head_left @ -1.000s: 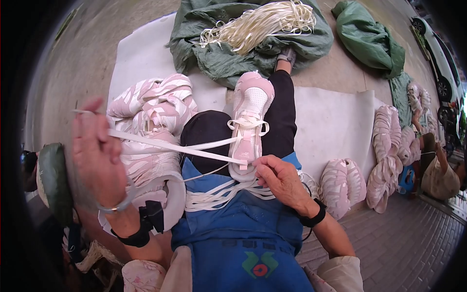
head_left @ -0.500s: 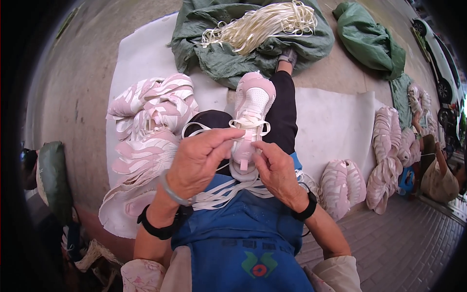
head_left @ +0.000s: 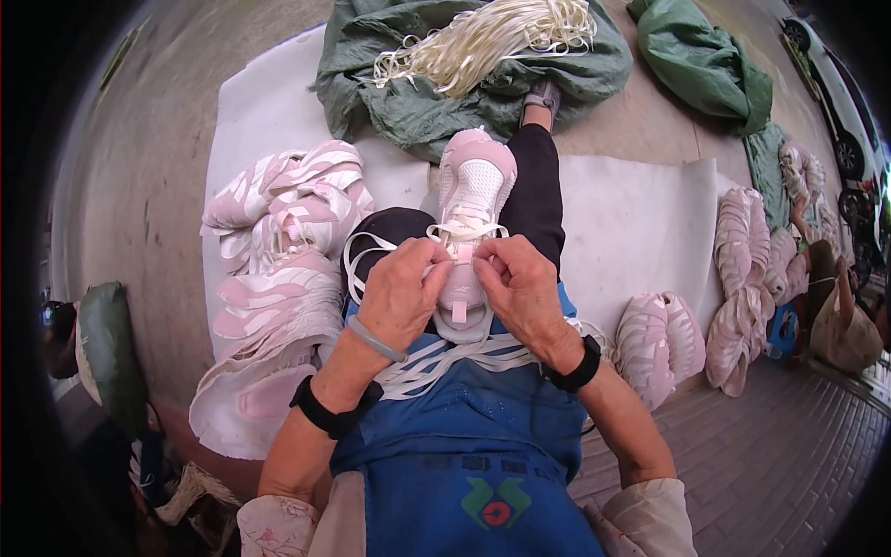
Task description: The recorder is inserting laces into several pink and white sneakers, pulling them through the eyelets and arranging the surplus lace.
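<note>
A pink and white sneaker rests on my lap with its toe away from me and its heel against my blue apron. A white shoelace crosses its upper part, and a loop of it hangs out to the left. My left hand is closed in a pinch on the lace at the left of the tongue. Opposite it, my right hand pinches the lace at the right side; the fingertips hide the exact grip. Several loose white laces lie across my lap below the shoe.
Stacked pink and white sneakers lie on a white sheet to the left; more sneakers are at the right. Beyond my foot, a green sack carries a bundle of cream laces. Another person's arm shows far right.
Both hands have drawn in to the sides of the tongue. My right hand has moved up toward the lacing, and my left fingers have come off the top of the laces and curled in.
</note>
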`<act>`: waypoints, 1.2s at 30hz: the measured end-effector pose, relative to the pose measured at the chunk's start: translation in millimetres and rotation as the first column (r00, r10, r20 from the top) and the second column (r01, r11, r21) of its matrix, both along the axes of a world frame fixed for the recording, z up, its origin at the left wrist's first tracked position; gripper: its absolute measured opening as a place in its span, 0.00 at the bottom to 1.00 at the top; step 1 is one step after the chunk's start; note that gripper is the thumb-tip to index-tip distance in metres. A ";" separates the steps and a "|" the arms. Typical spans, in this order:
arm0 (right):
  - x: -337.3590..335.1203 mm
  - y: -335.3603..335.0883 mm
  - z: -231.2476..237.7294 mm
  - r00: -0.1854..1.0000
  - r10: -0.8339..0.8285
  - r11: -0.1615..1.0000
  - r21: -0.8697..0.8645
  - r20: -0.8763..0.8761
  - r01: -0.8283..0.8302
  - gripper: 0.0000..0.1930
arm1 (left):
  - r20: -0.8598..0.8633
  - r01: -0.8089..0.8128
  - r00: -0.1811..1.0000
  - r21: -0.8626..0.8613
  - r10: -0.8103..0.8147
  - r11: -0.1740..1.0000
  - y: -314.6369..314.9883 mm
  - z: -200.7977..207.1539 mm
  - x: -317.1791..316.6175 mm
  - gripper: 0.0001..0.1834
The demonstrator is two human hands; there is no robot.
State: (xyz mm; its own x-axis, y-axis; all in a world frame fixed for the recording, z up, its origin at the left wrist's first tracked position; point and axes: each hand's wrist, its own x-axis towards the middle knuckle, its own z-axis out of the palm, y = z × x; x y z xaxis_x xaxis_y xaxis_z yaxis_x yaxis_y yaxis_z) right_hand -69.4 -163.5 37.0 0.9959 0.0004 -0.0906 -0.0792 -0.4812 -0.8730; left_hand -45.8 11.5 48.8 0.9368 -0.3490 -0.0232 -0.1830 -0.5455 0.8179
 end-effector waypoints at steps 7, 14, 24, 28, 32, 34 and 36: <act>-1.0 1.7 3.9 0.987 0.047 0.990 -0.136 0.151 -0.026 0.04 | -0.033 -0.081 0.996 -0.058 0.080 0.995 -4.3 -5.0 -2.7 0.05; 0.7 -0.7 1.5 0.985 0.095 0.986 -0.152 0.147 -0.072 0.05 | 0.044 -0.031 0.999 0.030 0.029 0.999 -1.4 -4.4 -1.2 0.05; 5.4 2.7 -3.5 0.982 0.041 0.992 -0.127 0.186 -0.017 0.05 | 0.098 0.023 0.994 0.185 -0.042 0.983 -0.2 1.0 1.1 0.04; 4.3 5.2 -1.8 0.984 0.104 0.958 -0.281 0.148 -0.059 0.06 | 0.086 0.054 0.993 0.230 -0.076 0.972 -2.5 5.3 3.5 0.04; 6.0 -0.9 -10.0 0.979 0.100 0.985 -0.155 0.176 -0.073 0.06 | 0.133 0.095 0.981 0.309 -0.142 0.946 -4.1 5.9 6.6 0.04; 4.5 -0.8 -9.2 0.977 0.101 0.982 -0.173 0.185 -0.069 0.06 | 0.125 0.117 0.978 0.348 -0.169 0.930 -4.1 6.1 9.7 0.04; 3.7 1.5 -5.2 0.975 0.104 0.980 -0.188 0.194 -0.067 0.06 | 0.178 0.158 0.954 0.380 -0.240 0.911 -3.1 6.1 12.3 0.04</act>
